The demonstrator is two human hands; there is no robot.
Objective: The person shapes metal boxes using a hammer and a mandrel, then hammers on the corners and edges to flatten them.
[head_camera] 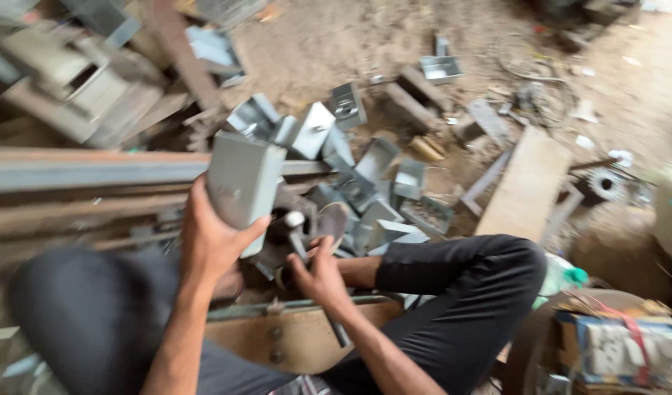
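My left hand point(210, 238) grips a grey folded sheet-metal box piece point(242, 183) and holds it upright in front of me. My right hand point(320, 272) is closed around a small tool with a rounded head point(295, 219), which looks like a hammer, just right of the box piece. Both hands are above a wooden block point(299, 336) that lies between my legs in dark trousers. The view is blurred by motion.
A heap of several similar grey metal pieces point(365, 190) lies on the dirt floor ahead. Long rusty steel bars point(80, 175) run in from the left. A wooden plank point(526, 183) lies at the right, with scrap and a bundle point(614, 344) at lower right.
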